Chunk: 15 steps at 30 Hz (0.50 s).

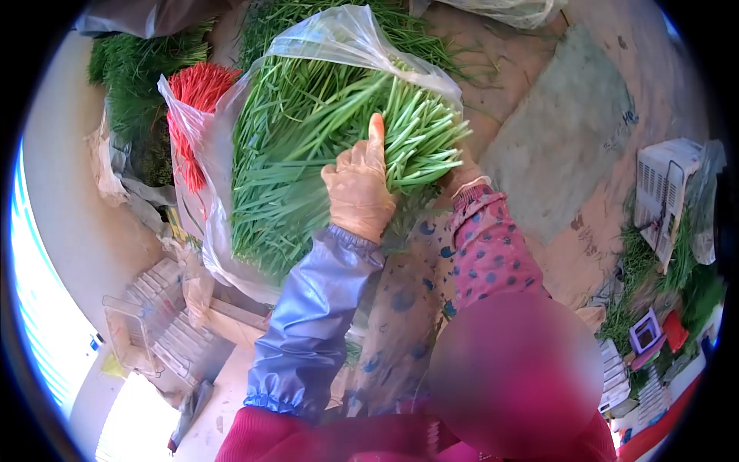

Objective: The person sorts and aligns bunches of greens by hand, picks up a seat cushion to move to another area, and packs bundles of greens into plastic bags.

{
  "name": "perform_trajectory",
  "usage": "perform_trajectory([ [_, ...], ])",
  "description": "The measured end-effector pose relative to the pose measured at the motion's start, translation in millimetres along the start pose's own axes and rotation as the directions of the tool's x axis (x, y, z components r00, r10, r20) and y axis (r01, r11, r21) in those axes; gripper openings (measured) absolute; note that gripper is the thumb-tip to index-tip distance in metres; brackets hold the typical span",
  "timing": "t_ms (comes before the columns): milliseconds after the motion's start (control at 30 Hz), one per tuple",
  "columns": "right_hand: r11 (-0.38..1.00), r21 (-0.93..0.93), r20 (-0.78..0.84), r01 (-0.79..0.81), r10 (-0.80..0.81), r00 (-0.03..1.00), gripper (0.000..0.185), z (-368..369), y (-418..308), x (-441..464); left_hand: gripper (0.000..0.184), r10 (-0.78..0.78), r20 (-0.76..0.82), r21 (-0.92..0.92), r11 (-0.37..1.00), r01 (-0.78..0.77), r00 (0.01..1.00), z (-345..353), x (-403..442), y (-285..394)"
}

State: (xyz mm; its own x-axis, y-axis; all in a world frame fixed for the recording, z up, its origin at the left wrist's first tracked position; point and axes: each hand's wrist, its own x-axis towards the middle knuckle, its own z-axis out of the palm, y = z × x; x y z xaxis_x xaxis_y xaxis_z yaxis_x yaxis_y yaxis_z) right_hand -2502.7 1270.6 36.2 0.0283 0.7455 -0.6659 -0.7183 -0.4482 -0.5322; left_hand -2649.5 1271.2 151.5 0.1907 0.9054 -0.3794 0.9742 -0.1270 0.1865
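My left hand (pixel 359 185), in a thin glove below a shiny blue sleeve, has its fingers curled on a bunch of green leafy stalks, with one digit stretched along them. The pale cut ends (pixel 423 135) fan out to the right. My right hand (pixel 460 175) is at the lower right of these ends, its fingers mostly hidden behind them; its sleeve is pink and dotted. Long green leaves (pixel 269 158) lie beneath and left of my left hand, inside an open clear plastic bag (pixel 327 35).
Red strands (pixel 202 88) and dark greens (pixel 146 81) lie at upper left. Crates (pixel 165 316) stand at lower left, a white crate (pixel 666 189) at right. A grey-green sheet (pixel 566 135) covers part of the floor. Purple and red containers sit at lower right.
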Motion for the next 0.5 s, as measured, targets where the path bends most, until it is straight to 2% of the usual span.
perform_trajectory([
  [33, 1.000, 0.016, -0.009, 0.005, -0.005, 1.000, 0.028, 2.0, -0.7, 4.5, 0.105, -0.070, 0.063, 0.177, 0.983, 0.058, 0.996, -13.8, -0.2, 5.5],
  [67, 0.999, 0.031, -0.013, 0.007, -0.007, 1.000, 0.028, 3.8, 0.2, 8.4, 0.105, -0.076, 0.058, 0.176, 0.982, 0.065, 0.995, -24.8, -0.9, 7.9],
  [133, 0.999, 0.051, -0.016, 0.004, -0.003, 1.000, 0.028, 9.3, 3.1, 11.8, 0.117, -0.065, 0.020, 0.314, 0.948, 0.056, 0.998, -40.3, -0.1, 9.3],
  [167, 0.998, 0.061, -0.017, 0.007, -0.006, 1.000, 0.028, 10.3, 4.5, 10.6, 0.116, 0.100, -0.125, 0.249, 0.966, -0.067, 0.987, -42.9, 1.3, -1.7],
  [200, 0.998, 0.061, -0.018, 0.006, -0.005, 1.000, 0.028, 11.5, 6.2, 10.5, 0.110, 0.247, -0.361, 0.051, 0.968, -0.245, 0.899, -49.3, 11.6, -17.0],
  [267, 0.998, 0.069, -0.016, 0.003, -0.002, 1.000, 0.029, 12.2, 6.7, 9.1, 0.107, 0.224, -0.590, 0.043, 0.968, -0.247, 0.775, -50.2, 35.5, -39.9],
  [300, 0.998, 0.067, -0.016, 0.005, -0.004, 1.000, 0.029, 11.0, 7.0, 7.4, 0.109, 0.175, -0.576, 0.145, 0.983, -0.111, 0.798, -36.5, 45.2, -48.3],
  [333, 0.998, 0.064, -0.015, 0.007, -0.006, 1.000, 0.029, 10.1, 7.2, 7.6, 0.105, 0.101, -0.492, 0.078, 0.994, -0.072, 0.865, -10.0, 57.1, -56.9],
  [367, 0.998, 0.066, -0.014, 0.008, -0.008, 1.000, 0.029, 7.9, 7.0, 8.2, 0.102, 0.019, -0.321, 0.040, 0.999, -0.006, 0.947, 4.2, 61.7, -51.3],
  [400, 0.998, 0.062, -0.010, 0.013, -0.012, 1.000, 0.029, 6.6, 7.3, 8.8, 0.100, -0.059, -0.138, 0.015, 0.998, 0.062, 0.989, 14.0, 66.0, -40.8],
  [433, 0.998, 0.058, -0.007, 0.016, -0.016, 1.000, 0.030, 5.8, 7.4, 10.4, 0.097, -0.026, -0.010, -0.080, 0.996, 0.025, 1.000, 18.9, 61.0, -33.1],
  [467, 0.998, 0.057, -0.006, 0.018, -0.017, 1.000, 0.030, 3.9, 7.9, 9.1, 0.091, 0.026, -0.109, -0.083, 0.996, -0.036, 0.994, 30.9, 54.3, -23.2],
  [500, 0.998, 0.055, -0.006, 0.019, -0.019, 1.000, 0.030, 3.3, 7.6, 9.7, 0.091, 0.066, -0.117, -0.014, 0.998, -0.068, 0.991, 31.2, 46.9, -10.3],
])
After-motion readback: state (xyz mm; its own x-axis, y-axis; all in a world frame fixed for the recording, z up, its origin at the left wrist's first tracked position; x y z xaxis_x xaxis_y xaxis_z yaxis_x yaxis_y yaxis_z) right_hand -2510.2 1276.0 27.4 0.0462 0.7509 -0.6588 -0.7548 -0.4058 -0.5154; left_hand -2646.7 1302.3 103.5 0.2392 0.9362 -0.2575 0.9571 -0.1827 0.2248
